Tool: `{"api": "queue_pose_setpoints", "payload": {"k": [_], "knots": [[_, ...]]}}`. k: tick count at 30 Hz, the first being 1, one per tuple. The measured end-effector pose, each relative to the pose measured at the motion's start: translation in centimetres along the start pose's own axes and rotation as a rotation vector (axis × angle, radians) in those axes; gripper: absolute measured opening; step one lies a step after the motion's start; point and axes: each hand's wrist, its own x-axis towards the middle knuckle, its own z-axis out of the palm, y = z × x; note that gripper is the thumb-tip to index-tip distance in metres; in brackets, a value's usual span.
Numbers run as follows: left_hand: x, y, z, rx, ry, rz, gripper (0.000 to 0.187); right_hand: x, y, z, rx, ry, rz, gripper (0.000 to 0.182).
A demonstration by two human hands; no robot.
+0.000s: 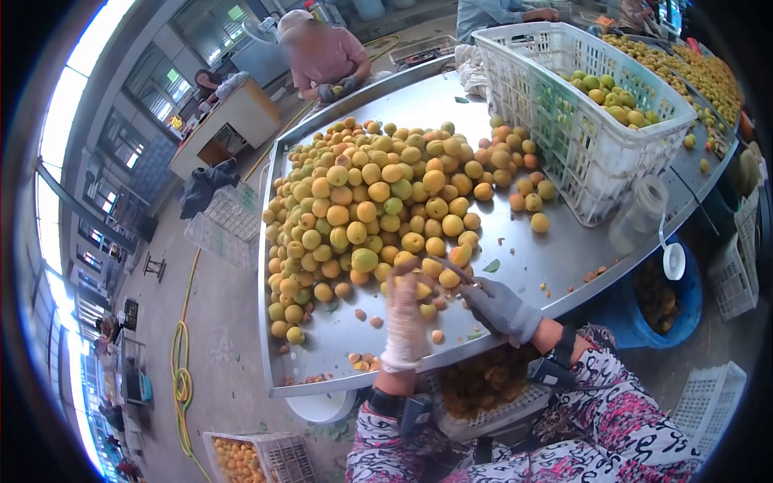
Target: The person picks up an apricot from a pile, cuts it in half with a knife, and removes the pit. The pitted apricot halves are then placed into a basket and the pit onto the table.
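Observation:
A large pile of yellow-orange apricots [378, 193] covers much of the steel table [515, 274]. At its front edge, my left hand [407, 318], in a pale glove, is smeared by motion, so its fingers and anything in them cannot be made out. Close beside it on the right, my right hand [503, 310] wears a grey glove. Its fingers are closed around a slim, dark, curved tool [452, 269] that points toward my left hand. Apricot halves [364, 362] lie near the table's front rim. Below, between my knees, a crate [475, 423] holds split fruit.
A white crate [555, 121] with greenish fruit stands on the table's right, near a clear plastic jar [640, 213]. A blue bucket [684, 314] sits at lower right. Another crate of apricots [241, 460] is on the floor. Across the table sits a person in pink [338, 60].

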Motion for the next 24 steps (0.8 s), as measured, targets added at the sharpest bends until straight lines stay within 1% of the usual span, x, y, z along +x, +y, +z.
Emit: {"api": "queue_pose_setpoints", "payload": {"k": [1, 2, 4, 5, 6, 7, 8, 9, 10, 12, 13, 15, 16, 18, 20, 22, 23, 24], "knots": [[0.7, 0.4, -0.9, -0.039, 0.003, -0.028, 0.036, -0.4, -0.5, 0.2, 0.157, -0.022, -0.051, 0.038], [1.3, 0.3, -1.5, -0.04, 0.003, -0.029, 0.036, -0.7, -1.1, 0.1, 0.157, -0.021, -0.05, 0.038], [1.6, -0.5, -2.4, -0.279, -0.091, -0.129, 0.037, -0.8, -2.0, -0.5, 0.226, 0.024, -0.015, 0.036], [1.5, -0.8, -2.1, -0.319, -0.095, -0.156, 0.039, -0.6, -1.5, -1.3, 0.102, -0.021, -0.23, 0.032], [1.6, -1.2, -2.4, -0.333, -0.153, -0.193, 0.042, -0.1, -0.7, -1.8, 0.194, 0.042, -0.259, 0.029], [1.6, -1.4, -2.2, -0.369, -0.152, -0.233, 0.043, 0.2, -1.4, -2.4, 0.389, 0.107, -0.152, 0.028], [1.3, -1.7, -2.2, -0.402, -0.148, -0.281, 0.044, 0.3, -1.7, -3.0, 0.459, 0.172, -0.202, 0.025], [1.4, -2.3, -2.4, -0.455, -0.228, -0.296, 0.044, 0.2, -2.3, -3.8, 0.509, 0.238, -0.21, 0.022], [1.1, -2.4, -2.1, -0.432, -0.224, -0.302, 0.043, 0.7, -1.8, -4.6, 0.555, 0.32, -0.248, 0.02], [1.1, -3.3, -2.3, -0.368, -0.218, -0.346, 0.042, 0.5, -2.3, -5.8, 0.683, 0.369, -0.255, 0.021], [0.7, -3.3, -1.8, -0.368, -0.22, -0.362, 0.042, 0.4, -2.4, -6.2, 0.686, 0.382, -0.246, 0.021], [-0.1, -2.9, -0.3, -0.166, -0.253, -0.375, 0.041, 0.2, -2.7, -7.0, 0.677, 0.472, -0.285, 0.029], [-0.6, -2.8, 0.5, -0.099, -0.315, -0.378, 0.042, 0.0, -2.9, -7.4, 0.676, 0.485, -0.282, 0.029], [-1.4, -2.5, 1.5, 0.037, -0.552, -0.477, 0.045, -0.3, -3.1, -8.1, 0.642, 0.538, -0.323, 0.032], [-2.2, -1.7, 3.0, 0.281, -0.716, -0.565, 0.046, -0.6, -3.1, -8.5, 0.696, 0.574, -0.329, 0.031], [-2.6, -1.1, 4.4, 0.522, -0.978, -0.585, 0.047, -0.9, -3.3, -9.0, 0.666, 0.609, -0.397, 0.03], [-2.5, -0.9, 5.3, 0.684, -1.094, -0.367, 0.048, -0.9, -3.2, -9.3, 0.669, 0.616, -0.402, 0.03], [-2.1, -1.2, 5.6, 0.689, -1.103, -0.368, 0.048, -0.9, -3.0, -9.4, 0.697, 0.61, -0.417, 0.022]]}}
